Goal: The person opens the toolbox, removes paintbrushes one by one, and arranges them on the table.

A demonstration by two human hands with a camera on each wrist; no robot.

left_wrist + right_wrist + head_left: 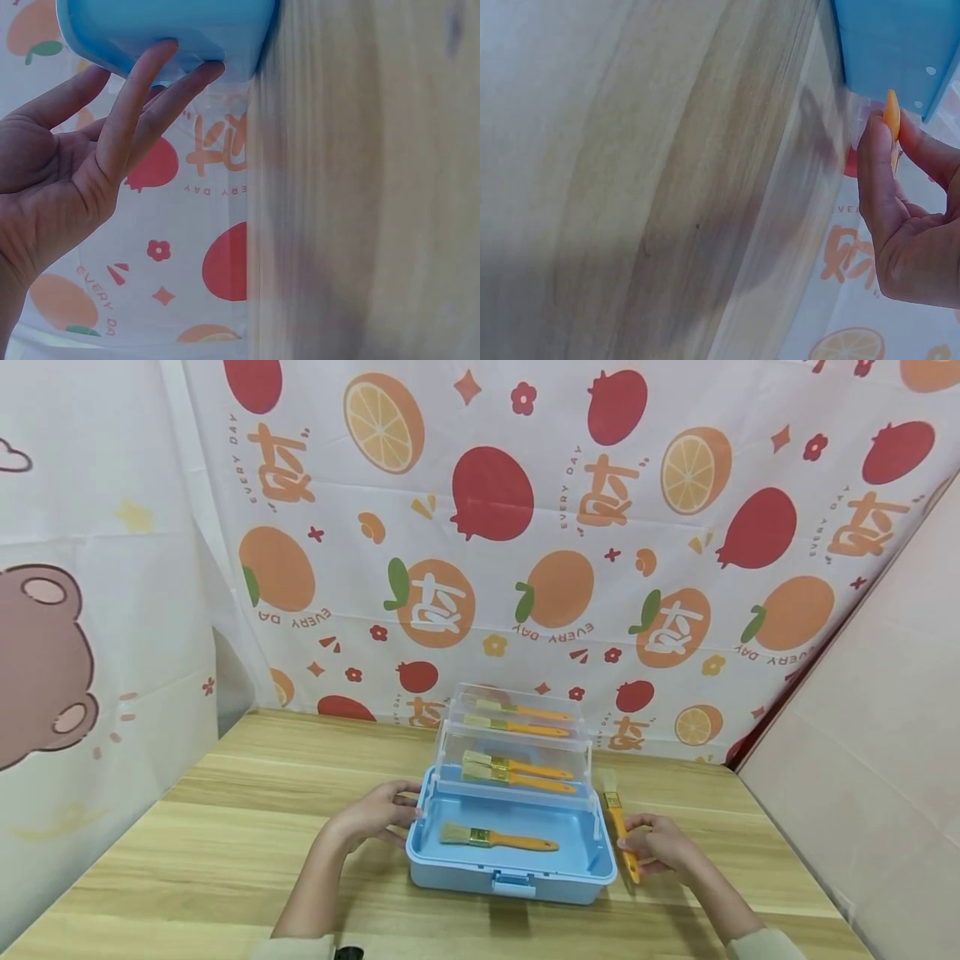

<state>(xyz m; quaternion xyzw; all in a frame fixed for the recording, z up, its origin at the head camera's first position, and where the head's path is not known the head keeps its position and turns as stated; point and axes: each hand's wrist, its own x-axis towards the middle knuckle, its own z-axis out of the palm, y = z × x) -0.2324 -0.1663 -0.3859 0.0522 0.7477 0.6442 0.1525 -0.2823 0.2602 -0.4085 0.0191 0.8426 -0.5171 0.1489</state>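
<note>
Bench [187,868] carries everything; patterned cloth [491,610] hangs behind its far edge. Left hand [382,814]: fingers spread, nearly straight, tips against the left side of the box [450,875], not wrapped round it. Risk: light contact only, so a shove from there probably slides the box toward the bench's right edge, into the held brush [616,814].

Box stands with its latch [513,883] facing the near edge, clear trays [540,747] raised toward the far edge. Tray brushes [528,782], four visible, lie bristles left, handles right; lower two close side by side. A bump to the trays could shake these loose or shift them, likely cause being a sleeve or brush catching the frame. Floor brush [498,837] lies in the bottom of the box, same way round, may roll or slide if the box tips.

Right hand [660,843]: just beside the box's right side, thumb and fingers pinching the held brush by its handle, bristles toward the far edge. Pinch is well behind the bristles, so the head might swing and snag the box wall. Whether the brush touches the bench, can't tell.
</note>
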